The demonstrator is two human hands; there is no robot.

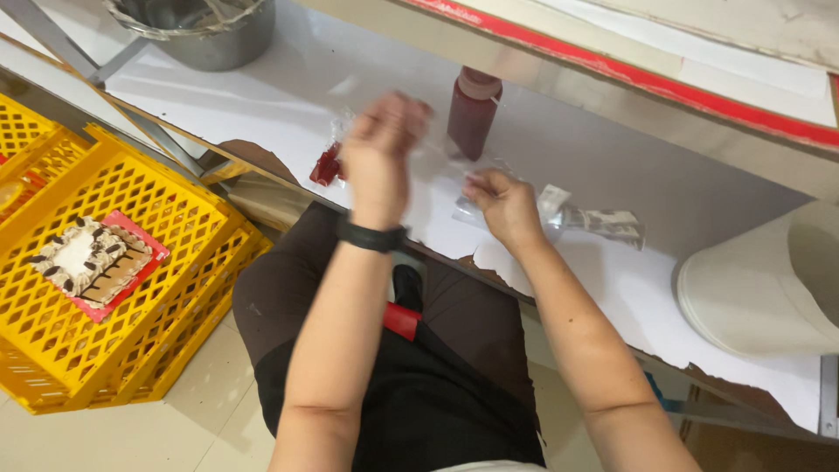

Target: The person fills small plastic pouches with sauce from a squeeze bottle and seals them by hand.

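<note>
Crate: a yellow lattice plastic crate stands on the pale floor tiles, well to the left of both hands and below the bench.
Cake: a small square cake with white cream and dark chocolate pieces on a red board lies inside that crate, far left of the left hand.
Pot: a round grey metal pot sits at the bench's far corner, up and to the left of the left hand.
Red piece: a small dark red object rests on the white bench sheet just left of the left hand; its kind cannot be told.
Left hand: the left hand, a black band at its wrist, is raised over the bench and blurred, fingers curled loosely; whether it pinches the clear film near it cannot be told.
Bottle: a squeeze bottle of dark red sauce with a pale cap stands upright between the two hands, just beyond them.
Right hand: the right hand lies low on the bench, fingers bent and pressing down on a crumpled clear plastic bag.
Bag: it lies flat on the white sheet, under the right hand's fingers and trailing to that hand's right.
Bucket: a white plastic tub lies tipped on the bench, well to the right of the right hand.
</note>
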